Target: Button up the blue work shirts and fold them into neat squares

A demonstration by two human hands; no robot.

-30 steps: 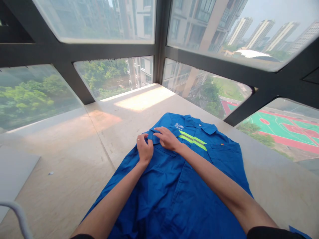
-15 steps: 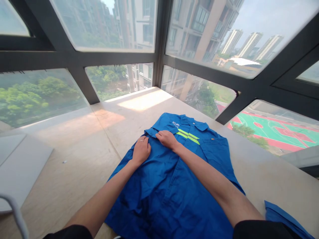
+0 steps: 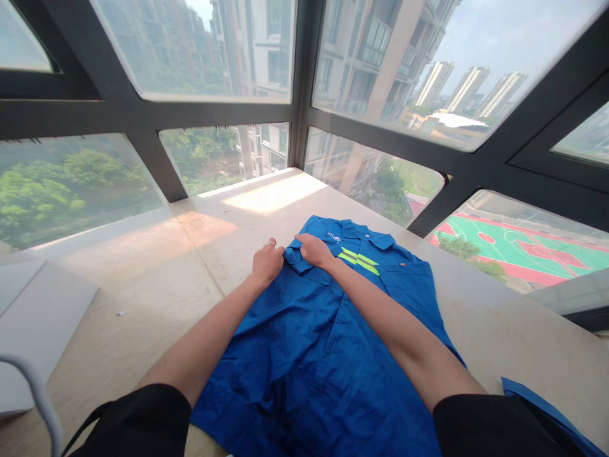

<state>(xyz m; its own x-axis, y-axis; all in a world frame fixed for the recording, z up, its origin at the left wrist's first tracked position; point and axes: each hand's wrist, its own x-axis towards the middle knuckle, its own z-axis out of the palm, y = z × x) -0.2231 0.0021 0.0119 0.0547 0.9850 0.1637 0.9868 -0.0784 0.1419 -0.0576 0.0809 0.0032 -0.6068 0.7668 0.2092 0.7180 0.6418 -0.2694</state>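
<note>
At the near left corner of the stone surface [image 3: 157,330], a grey cable [image 3: 37,390] curves in front of a white panel [image 3: 57,330]. To the right of the panel a small white scrap [image 3: 120,313] lies alone, well in from the surface's left edge. My left hand [image 3: 269,261] is at the left side of a blue work shirt [image 3: 290,343], fingers bent together and clamped on its cloth. The shirt lies spread across the middle of the surface, its collar [image 3: 380,240] just beside the right edge by the window. My right hand [image 3: 314,249] rests on the same upper left part, fingers curled together; I can't tell whether they pinch the cloth. A yellow-green and grey stripe [image 3: 359,259] crosses the chest to its right. Near the surface's near right corner is another piece of blue cloth [image 3: 516,387].
</note>
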